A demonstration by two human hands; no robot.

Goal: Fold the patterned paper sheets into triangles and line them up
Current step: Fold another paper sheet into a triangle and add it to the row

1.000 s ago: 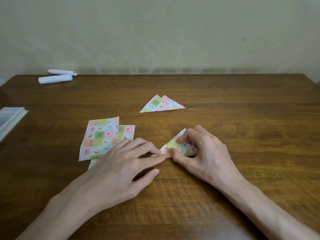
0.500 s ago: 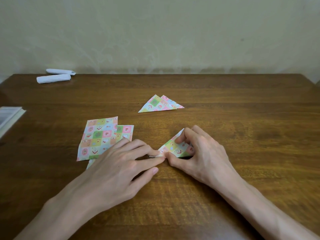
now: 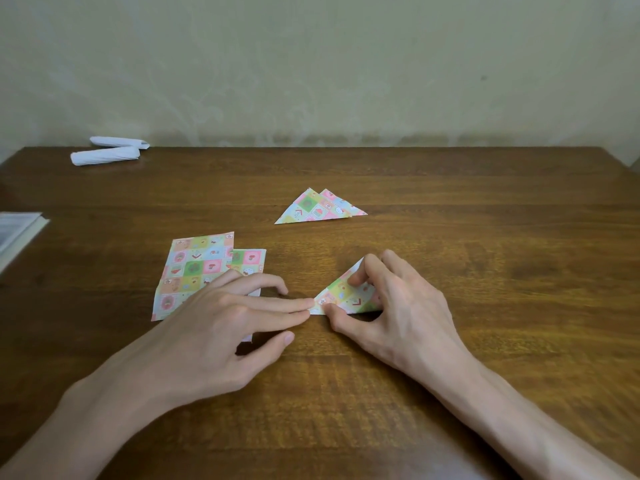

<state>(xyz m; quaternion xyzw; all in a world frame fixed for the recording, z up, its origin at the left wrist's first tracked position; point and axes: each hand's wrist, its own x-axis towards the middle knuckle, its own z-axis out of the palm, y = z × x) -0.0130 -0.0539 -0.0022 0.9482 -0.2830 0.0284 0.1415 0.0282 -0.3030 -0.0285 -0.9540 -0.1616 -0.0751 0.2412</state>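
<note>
- Fingers point(image 3: 294, 303) of the left hand point(image 3: 207, 327) lie straight and close together in the head view, and I see their tips touching the left corner of the folded triangle point(image 3: 349, 299).
- I see the right hand point(image 3: 405, 306) curled over that triangle, fingertips on its top face and thumb at its near edge, pinching it against the table point(image 3: 485, 209).
- Two finished triangles point(image 3: 318, 209) overlap farther back.
- Flat sheets point(image 3: 194, 268) lie partly under the left hand.
</note>
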